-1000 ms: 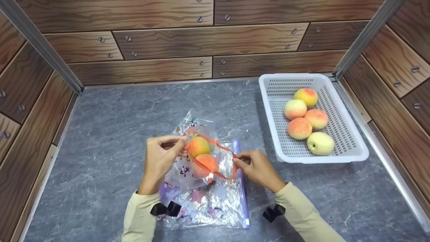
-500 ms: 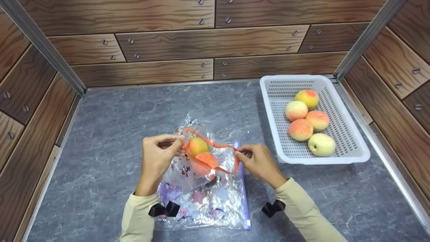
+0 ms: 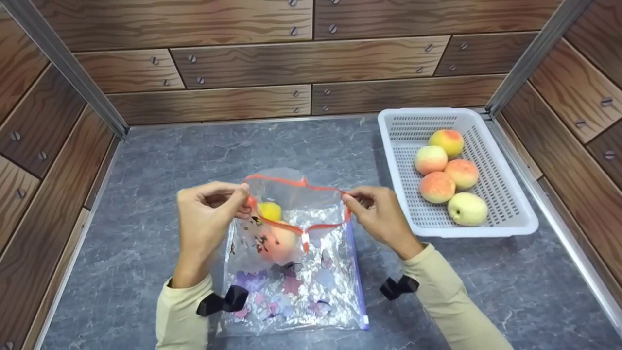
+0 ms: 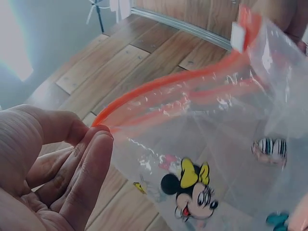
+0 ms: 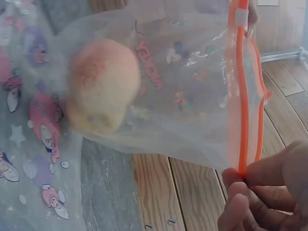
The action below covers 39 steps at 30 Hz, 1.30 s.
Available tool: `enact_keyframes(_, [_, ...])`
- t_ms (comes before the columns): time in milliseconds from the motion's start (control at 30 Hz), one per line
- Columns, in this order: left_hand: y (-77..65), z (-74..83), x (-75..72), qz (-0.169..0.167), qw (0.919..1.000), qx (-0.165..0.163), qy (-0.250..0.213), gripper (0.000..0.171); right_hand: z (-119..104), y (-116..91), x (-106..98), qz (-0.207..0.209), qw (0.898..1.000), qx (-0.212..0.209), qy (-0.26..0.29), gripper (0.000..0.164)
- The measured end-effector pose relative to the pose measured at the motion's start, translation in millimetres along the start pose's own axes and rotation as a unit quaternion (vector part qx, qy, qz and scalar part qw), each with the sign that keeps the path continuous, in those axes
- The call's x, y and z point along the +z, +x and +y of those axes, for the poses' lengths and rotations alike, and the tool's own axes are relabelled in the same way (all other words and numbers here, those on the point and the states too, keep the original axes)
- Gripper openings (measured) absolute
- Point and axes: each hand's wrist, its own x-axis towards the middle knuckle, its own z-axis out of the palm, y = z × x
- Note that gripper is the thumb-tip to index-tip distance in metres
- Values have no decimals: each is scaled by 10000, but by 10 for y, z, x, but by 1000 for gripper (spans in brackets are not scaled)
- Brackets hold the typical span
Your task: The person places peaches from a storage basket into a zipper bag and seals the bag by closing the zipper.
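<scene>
A clear zip bag (image 4: 216,139) with an orange zip edge and cartoon prints is held up by its mouth, which gapes between my hands. My left hand (image 3: 209,214) pinches the left end of the orange edge between thumb and fingers. At the other end my right hand (image 3: 376,214) pinches the edge the same way. Inside the bag lie a yellow fruit (image 3: 269,211) and a pinkish peach (image 5: 103,72). The white slider (image 5: 241,17) sits on the orange edge between the hands.
Beneath the held bag, a larger clear bag (image 3: 311,311) with a purple zip and cartoon prints lies flat on the grey marbled table (image 3: 170,160). A white basket (image 3: 515,218) at the right holds several peaches (image 3: 437,187). Wood-patterned walls surround the table.
Both hands have risen and drawn apart, the left hand moving left. The bag's orange mouth is stretched wider, and the fruit has shifted left and down in the head view.
</scene>
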Motion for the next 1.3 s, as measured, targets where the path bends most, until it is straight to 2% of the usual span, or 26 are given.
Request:
enact_keyframes(133, [14, 25, 42, -142, 9999, -73, -16, 6, 25, 41, -22, 37, 9999, 73, -84, 8])
enact_keyframes(333, [61, -41, 127, -801, 9959, -361, 201, 7, 82, 72, -55, 126, 9993, 270, -217, 8])
enact_keyframes(433, [72, -79, 158, -1252, 9889, -561, 567, 8, 135, 77, -61, 188, 9986, 430, -228, 9])
enact_keyframes(533, [77, -126, 189, -1660, 9786, -740, 964, 11, 196, 72, -68, 232, 9974, 629, -271, 10])
enact_keyframes(700, [98, -213, 270, -2149, 9648, -774, 1305, 14, 252, 69, -87, 190, 9953, 930, -184, 10])
enact_keyframes(767, [104, -245, 294, -2208, 9641, -731, 1278, 15, 259, 68, -93, 137, 9943, 1053, -110, 10])
enact_keyframes(867, [101, -274, 295, -2069, 9696, -679, 1114, 15, 260, 63, -98, 46, 9935, 1137, -5, 11])
enact_keyframes(1000, [86, -270, 274, -1927, 9762, -622, 776, 14, 242, 51, -106, -71, 9943, 1063, 52, 10])
enact_keyframes(1167, [63, -274, 252, -1958, 9778, -629, 414, 15, 200, 20, -122, -270, 9947, 987, 112, 11])
enact_keyframes(1300, [48, -298, 230, -1853, 9802, -653, 228, 14, 156, 27, -206, -328, 9948, 925, 251, 15])
